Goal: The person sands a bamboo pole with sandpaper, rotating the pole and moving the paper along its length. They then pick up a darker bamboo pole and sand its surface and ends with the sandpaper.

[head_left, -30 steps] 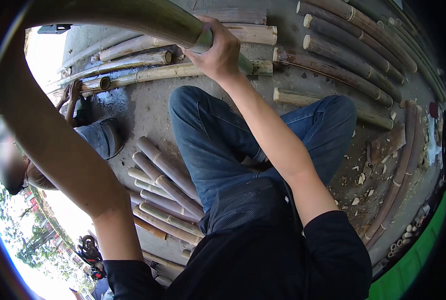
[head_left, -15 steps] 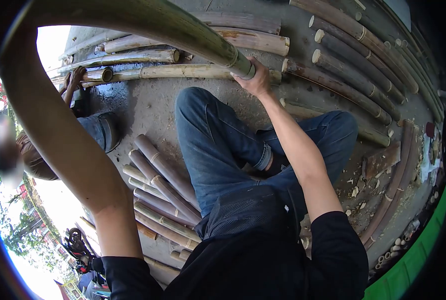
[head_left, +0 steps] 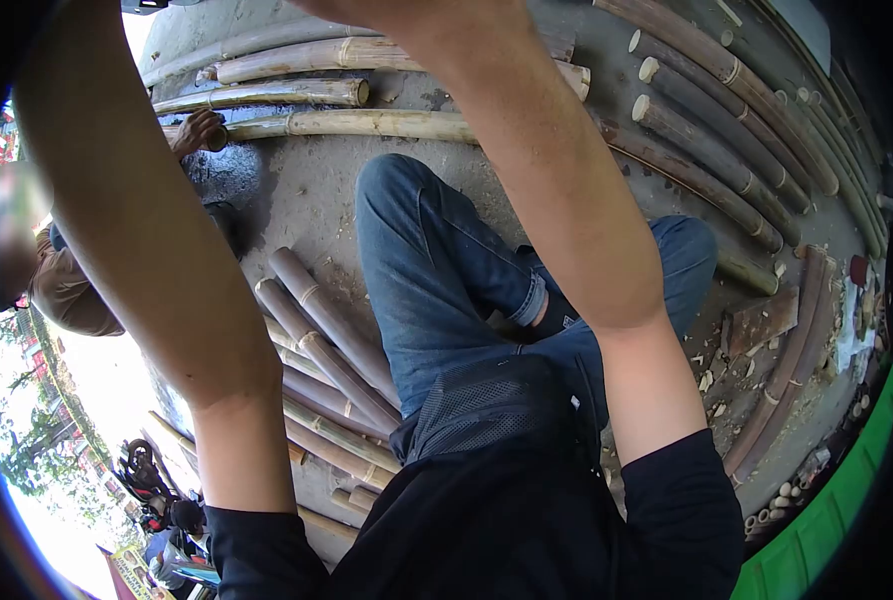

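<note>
Both my arms are raised. My left forearm (head_left: 156, 250) runs up past the top left edge, so the hand on it is cut off. Crossing the upper middle, my right forearm (head_left: 546, 160) leaves through the top edge, and its hand is out of sight too. Whatever the hands hold lies outside the picture. Beneath my right forearm, a long pale bamboo pole (head_left: 386, 123) lies on the ground. Behind it rests a shorter, wet-looking bamboo pole (head_left: 296, 92). My bent legs in jeans (head_left: 406, 270) are below and between the arms.
At left, another person's hand (head_left: 198, 130) grips a bamboo end beside wet ground. Cut bamboo pieces (head_left: 331, 350) are piled left of my knee. More bamboo poles (head_left: 706, 140) lie at right, near a wooden block (head_left: 759, 322) and shavings. A green panel (head_left: 826, 530) borders the lower right.
My right hand, which held the end of a thick bamboo pole, has risen up and left out of view. That pole is no longer visible. The other person's hand has shifted right.
</note>
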### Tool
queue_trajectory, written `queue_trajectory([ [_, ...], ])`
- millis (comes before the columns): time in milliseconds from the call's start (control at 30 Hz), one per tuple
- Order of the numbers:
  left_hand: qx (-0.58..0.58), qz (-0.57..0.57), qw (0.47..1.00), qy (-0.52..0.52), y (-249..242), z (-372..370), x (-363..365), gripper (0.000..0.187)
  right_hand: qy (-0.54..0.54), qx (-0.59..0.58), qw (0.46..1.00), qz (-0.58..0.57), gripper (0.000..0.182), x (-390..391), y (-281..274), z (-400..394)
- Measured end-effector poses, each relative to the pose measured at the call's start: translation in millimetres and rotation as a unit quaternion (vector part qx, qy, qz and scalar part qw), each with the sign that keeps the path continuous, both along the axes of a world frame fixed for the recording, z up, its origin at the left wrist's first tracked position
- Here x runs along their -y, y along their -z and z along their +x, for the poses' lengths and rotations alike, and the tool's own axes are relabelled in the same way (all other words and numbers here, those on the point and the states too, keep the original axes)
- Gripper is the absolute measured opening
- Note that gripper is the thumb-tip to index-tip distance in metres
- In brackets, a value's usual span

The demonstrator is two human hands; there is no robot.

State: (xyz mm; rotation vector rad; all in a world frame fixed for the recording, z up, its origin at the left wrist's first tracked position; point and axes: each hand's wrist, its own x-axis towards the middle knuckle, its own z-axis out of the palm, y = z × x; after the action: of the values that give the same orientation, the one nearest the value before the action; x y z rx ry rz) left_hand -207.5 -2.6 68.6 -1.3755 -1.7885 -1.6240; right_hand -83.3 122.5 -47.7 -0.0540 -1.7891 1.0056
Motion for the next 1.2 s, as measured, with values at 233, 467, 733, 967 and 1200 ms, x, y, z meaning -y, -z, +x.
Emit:
queue_trajectory([
  [233,0.009,-0.011,1.000,0.009,1,-2,5,0.038,0.047,0.091,0.995,-0.017,0.057,-5,243,49],
  [467,0.012,-0.016,1.000,0.002,-2,-2,9,0.040,0.078,0.166,0.982,-0.053,0.052,-21,340,82],
  [733,0.002,-0.032,0.999,0.023,-13,20,10,0.041,0.026,0.295,0.949,-0.105,0.050,-35,376,119],
  [967,0.038,-0.110,0.983,0.140,-15,96,14,0.040,-0.063,0.348,0.927,-0.123,0.050,-48,360,146],
  [1200,0.161,-0.199,0.962,0.100,65,155,115,0.040,-0.096,0.423,0.895,-0.104,0.067,-82,351,142],
])
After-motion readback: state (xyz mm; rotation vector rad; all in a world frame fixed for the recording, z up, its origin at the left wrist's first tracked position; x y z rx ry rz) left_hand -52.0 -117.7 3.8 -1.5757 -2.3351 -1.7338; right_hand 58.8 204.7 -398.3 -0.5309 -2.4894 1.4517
